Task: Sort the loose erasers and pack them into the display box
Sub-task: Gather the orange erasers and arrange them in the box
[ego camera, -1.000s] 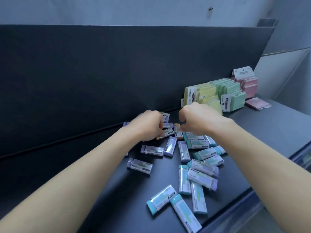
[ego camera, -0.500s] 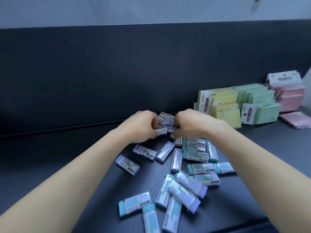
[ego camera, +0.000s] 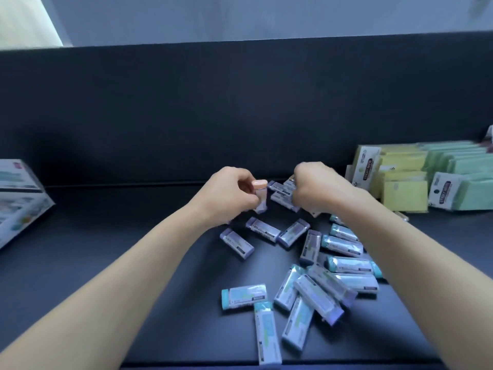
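Your left hand pinches one orange-capped eraser between thumb and fingers. The eraser stands upright, cap on top, at the far left edge of the eraser heap. Your right hand is a closed fist at the far edge of the same heap, curled round a small bundle of erasers. Their purple ends stick out toward the left hand. The right fingertips are hidden behind the knuckles. The two hands are near each other but not touching.

Remaining items, by size:

1. Back panel: dark, upright, directly behind the heap.
2. Counter: dark and flat; the heap lies on it.
3. Sticky-note packs: yellow and green, stacked in leaning rows to the right of the heap, against the panel, near the heap's far right edge.
4. Display box: white and printed, tilted, well apart to the left of the heap and cut off by the frame. Its inside cannot be seen.
5. Eraser heap: sleeved erasers lying flat at mixed angles, several overlapping. Purple-ended ones are mostly at its far left and teal-ended ones mostly at its near and right sides.
6. One purple-ended eraser lies alone just off the heap's left side.
7. One teal-ended eraser lies at the heap's near edge.
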Demonstrator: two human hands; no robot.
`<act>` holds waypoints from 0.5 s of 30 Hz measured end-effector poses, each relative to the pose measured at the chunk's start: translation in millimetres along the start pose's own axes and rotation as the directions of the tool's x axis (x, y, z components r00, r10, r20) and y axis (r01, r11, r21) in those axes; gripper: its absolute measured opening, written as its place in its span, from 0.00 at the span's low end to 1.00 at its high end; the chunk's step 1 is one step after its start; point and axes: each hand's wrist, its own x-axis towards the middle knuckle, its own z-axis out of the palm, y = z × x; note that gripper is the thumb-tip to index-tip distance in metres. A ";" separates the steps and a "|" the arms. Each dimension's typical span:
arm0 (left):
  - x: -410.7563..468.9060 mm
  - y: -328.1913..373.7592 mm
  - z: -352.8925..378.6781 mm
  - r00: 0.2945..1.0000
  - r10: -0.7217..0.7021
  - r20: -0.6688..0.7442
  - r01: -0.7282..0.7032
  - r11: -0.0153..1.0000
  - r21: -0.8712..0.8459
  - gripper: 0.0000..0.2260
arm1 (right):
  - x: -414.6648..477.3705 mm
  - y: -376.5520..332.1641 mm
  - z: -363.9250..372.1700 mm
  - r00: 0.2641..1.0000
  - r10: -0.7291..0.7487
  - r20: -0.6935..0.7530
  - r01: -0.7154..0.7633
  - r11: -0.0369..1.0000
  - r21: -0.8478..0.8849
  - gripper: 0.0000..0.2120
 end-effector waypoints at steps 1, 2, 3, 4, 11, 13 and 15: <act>-3.3 -3.1 -4.7 1.000 0.002 -0.019 -0.002 1.000 -0.024 0.01 | 0.7 -6.6 -2.6 1.000 -0.007 -0.025 0.008 1.000 0.021 0.11; -7.4 -6.3 -10.3 0.999 0.004 -0.036 -0.006 0.999 -0.052 0.02 | 1.2 -14.7 -4.6 0.999 -0.017 -0.050 0.020 0.999 0.045 0.09; -11.8 -10.4 -16.9 0.999 0.009 -0.050 -0.013 0.997 -0.079 0.04 | 2.2 -23.7 -5.4 0.997 -0.027 -0.072 0.032 0.997 0.071 0.05; -16.7 -15.3 -24.1 0.998 0.014 -0.060 -0.020 0.995 -0.099 0.05 | 2.6 -33.9 -5.3 0.995 -0.038 -0.095 0.047 0.994 0.094 0.02; -57.8 -72.2 -103.7 0.993 -0.029 -0.114 0.010 0.986 -0.164 0.05 | -1.3 -132.1 6.8 0.970 -0.151 -0.189 0.188 0.963 0.193 0.05; -69.1 -89.7 -129.9 0.994 -0.042 -0.103 0.020 0.978 -0.210 0.04 | -1.8 -167.0 10.2 0.961 -0.179 -0.212 0.227 0.947 0.228 0.05; -77.2 -105.2 -151.6 0.995 -0.039 -0.095 0.017 0.976 -0.219 0.03 | -1.4 -195.7 13.5 0.953 -0.194 -0.234 0.252 0.933 0.255 0.07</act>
